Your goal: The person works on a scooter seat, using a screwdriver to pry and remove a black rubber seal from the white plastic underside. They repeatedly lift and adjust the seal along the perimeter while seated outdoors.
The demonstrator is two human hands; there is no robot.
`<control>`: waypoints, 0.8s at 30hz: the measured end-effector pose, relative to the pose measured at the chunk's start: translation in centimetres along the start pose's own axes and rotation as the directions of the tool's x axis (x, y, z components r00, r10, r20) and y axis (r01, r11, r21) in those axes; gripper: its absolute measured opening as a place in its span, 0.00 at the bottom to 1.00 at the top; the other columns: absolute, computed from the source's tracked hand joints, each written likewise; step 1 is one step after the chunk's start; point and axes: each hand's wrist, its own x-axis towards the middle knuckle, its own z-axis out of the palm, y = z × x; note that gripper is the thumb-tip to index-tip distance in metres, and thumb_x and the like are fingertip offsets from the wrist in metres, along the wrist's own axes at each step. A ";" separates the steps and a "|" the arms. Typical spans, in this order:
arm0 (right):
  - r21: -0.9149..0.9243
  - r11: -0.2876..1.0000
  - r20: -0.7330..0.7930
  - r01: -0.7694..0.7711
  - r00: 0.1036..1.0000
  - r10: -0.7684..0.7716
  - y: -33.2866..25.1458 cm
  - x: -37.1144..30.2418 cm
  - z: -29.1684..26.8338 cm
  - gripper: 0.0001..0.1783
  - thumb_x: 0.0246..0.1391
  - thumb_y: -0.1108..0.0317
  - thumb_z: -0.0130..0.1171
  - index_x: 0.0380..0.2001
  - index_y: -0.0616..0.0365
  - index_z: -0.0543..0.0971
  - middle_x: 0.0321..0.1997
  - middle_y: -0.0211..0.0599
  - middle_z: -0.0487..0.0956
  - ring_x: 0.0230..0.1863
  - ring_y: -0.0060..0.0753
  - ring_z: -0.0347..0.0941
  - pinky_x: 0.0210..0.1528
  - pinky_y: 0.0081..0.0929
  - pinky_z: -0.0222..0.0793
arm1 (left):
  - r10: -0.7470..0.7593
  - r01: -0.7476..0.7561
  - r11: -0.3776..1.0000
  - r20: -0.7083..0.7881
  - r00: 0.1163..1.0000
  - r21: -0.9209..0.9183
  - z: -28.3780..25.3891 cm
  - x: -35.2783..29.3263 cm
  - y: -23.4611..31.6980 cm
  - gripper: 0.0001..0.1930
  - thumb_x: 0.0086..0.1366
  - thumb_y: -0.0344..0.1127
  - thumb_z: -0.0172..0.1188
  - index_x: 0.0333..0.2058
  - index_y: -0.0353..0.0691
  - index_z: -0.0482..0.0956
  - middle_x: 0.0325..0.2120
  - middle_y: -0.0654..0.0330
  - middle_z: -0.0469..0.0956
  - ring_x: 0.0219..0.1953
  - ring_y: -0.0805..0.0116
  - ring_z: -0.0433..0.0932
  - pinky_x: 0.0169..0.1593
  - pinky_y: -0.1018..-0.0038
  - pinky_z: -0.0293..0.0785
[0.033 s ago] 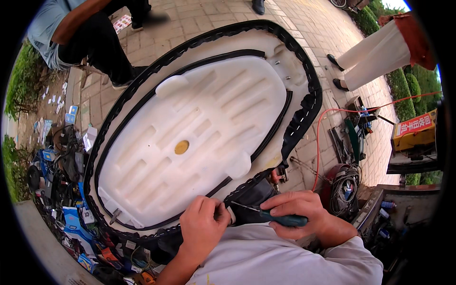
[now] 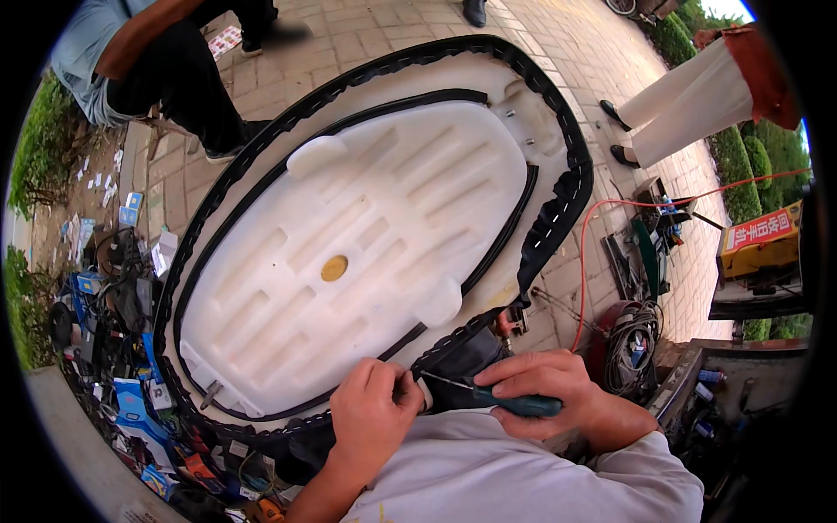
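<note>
A scooter seat [image 2: 349, 218] lies upside down before me, its pale plastic base facing up. Black cover material [image 2: 558, 205] is folded over its rim, with a row of staples along it. A black rubber strip [image 2: 261, 179] runs around part of the raised middle. My left hand [image 2: 375, 403] is closed at the near rim, thumb and fingers pinching the cover's edge. In my right hand [image 2: 545, 392] is a screwdriver [image 2: 523, 404] with a dark green handle. Its thin shaft points left, the tip close to my left fingers at the rim.
Left of the seat lies a heap of small boxes, cables and parts [image 2: 131, 349]. To the right are an orange hose [image 2: 584, 261], tools [image 2: 649, 244] and a coiled cable [image 2: 632, 344]. One person [image 2: 166, 87] sits at the far left; another [image 2: 689, 105] stands at the far right.
The screwdriver has shifted very slightly to the left, toward my left fingers. My left hand and the seat have hardly moved.
</note>
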 end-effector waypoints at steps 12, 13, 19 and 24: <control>0.067 0.962 0.051 -0.265 0.964 0.262 -0.2 3.4 -0.8 0.14 0.45 0.76 0.72 0.37 0.62 0.81 0.42 0.42 0.86 0.40 0.34 0.84 0.43 0.28 0.76 | 0.050 -0.050 0.998 0.001 0.999 -0.032 -0.1 0.3 -0.2 0.09 0.49 0.24 0.68 0.26 0.41 0.76 0.23 0.59 0.72 0.21 0.57 0.75 0.24 0.64 0.73; 0.056 0.956 0.054 -0.288 0.957 0.285 -0.3 3.6 -0.8 0.14 0.45 0.75 0.72 0.36 0.62 0.81 0.42 0.40 0.86 0.40 0.34 0.84 0.43 0.28 0.76 | 0.056 -0.056 0.997 0.003 0.998 -0.046 -0.1 0.4 -0.2 0.09 0.49 0.22 0.68 0.26 0.39 0.76 0.23 0.58 0.72 0.21 0.57 0.75 0.25 0.65 0.73; 0.011 0.946 0.048 -0.323 0.945 0.323 -0.5 4.1 -0.6 0.14 0.45 0.74 0.73 0.36 0.61 0.81 0.41 0.39 0.86 0.40 0.34 0.84 0.45 0.29 0.75 | 0.078 -0.077 0.996 0.028 0.997 -0.046 -0.3 0.5 -0.4 0.10 0.48 0.25 0.69 0.28 0.40 0.77 0.23 0.59 0.72 0.23 0.57 0.75 0.26 0.65 0.74; -0.045 0.967 0.071 -0.250 0.965 0.253 -1.0 4.0 -0.7 0.15 0.45 0.74 0.73 0.37 0.60 0.80 0.41 0.39 0.86 0.41 0.37 0.85 0.46 0.31 0.76 | 0.115 -0.112 0.992 0.056 0.992 -0.060 -0.9 0.9 0.2 0.11 0.50 0.25 0.71 0.33 0.37 0.81 0.29 0.57 0.74 0.26 0.57 0.77 0.29 0.65 0.75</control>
